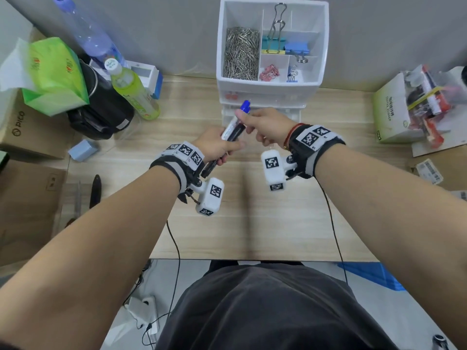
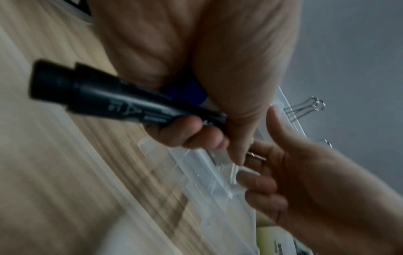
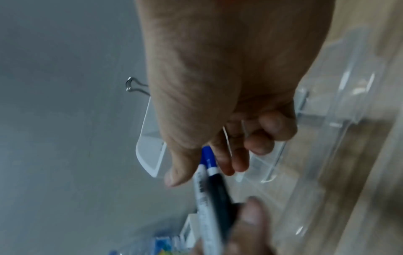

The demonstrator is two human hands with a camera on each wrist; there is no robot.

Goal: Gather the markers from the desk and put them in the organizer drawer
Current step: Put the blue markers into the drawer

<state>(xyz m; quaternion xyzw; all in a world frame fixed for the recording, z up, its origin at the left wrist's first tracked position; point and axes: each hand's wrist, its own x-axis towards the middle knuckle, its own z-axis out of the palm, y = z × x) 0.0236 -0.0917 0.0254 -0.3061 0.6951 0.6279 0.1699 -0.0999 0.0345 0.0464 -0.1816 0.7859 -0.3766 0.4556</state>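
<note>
You are holding two markers together above the counter (image 1: 265, 223), just in front of the organizer (image 1: 273, 46): one blue-capped marker (image 1: 236, 123) with a white barrel and one black marker (image 2: 122, 101). They are lying side by side, their long axes running diagonally from lower left to upper right in the head view, with the blue cap pointing up toward the organizer and the black cap sticking out below your left hand (image 1: 214, 145).

Your left hand is wrapping its fingers (image 2: 191, 132) around the lower part of both barrels, gripping them from underneath. Your right hand (image 1: 267, 125) is coming in from the right, thumb and fingers (image 3: 231, 158) pinching the blue-capped end. Both forearms are reaching forward and angling inward, so the two hands are meeting at the middle.

One clear drawer (image 3: 340, 120) is standing pulled out at the base of the organizer, directly beneath your hands. In the organizer's open top, several compartments are holding paper clips (image 1: 241, 54) and binder clips (image 1: 274, 44).
</note>
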